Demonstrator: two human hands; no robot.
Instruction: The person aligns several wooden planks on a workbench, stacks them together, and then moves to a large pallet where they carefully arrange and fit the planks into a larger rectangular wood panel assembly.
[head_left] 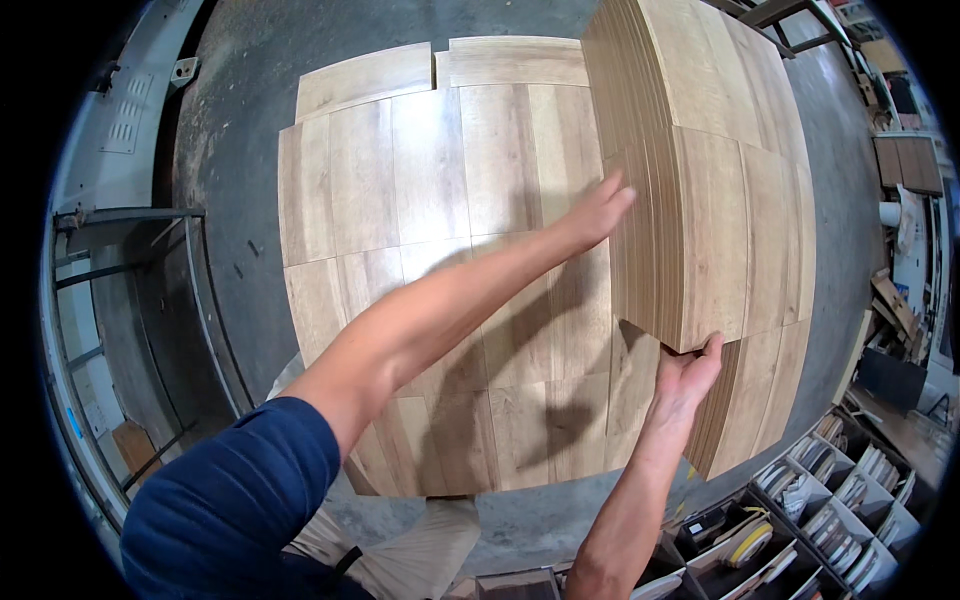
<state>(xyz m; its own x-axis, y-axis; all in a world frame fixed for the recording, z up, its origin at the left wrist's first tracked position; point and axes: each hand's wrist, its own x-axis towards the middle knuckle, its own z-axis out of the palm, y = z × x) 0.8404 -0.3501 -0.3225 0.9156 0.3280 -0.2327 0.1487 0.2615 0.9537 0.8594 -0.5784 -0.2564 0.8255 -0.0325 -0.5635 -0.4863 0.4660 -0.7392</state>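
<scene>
A tall stack of light wood-grain panels (712, 235) rises on the right, its many thin edges facing left. My left hand (604, 210) reaches across to that left side, fingers stretched out and slightly blurred; it holds nothing, and whether it touches the edges I cannot tell. At the stack's near corner my right hand (688, 372) has its fingers hooked on the lower edge of the panels, with the fingertips partly hidden. Lower wood-grain panels (430, 180) lie side by side in rows to the left of the tall stack, with shadows of my arms across them.
A metal frame rack (190, 280) stands at the left on the grey concrete floor (240, 150). Compartmented bins (790, 510) with rolls of edging strip sit at the lower right. Shelves and loose boards (893, 305) line the far right.
</scene>
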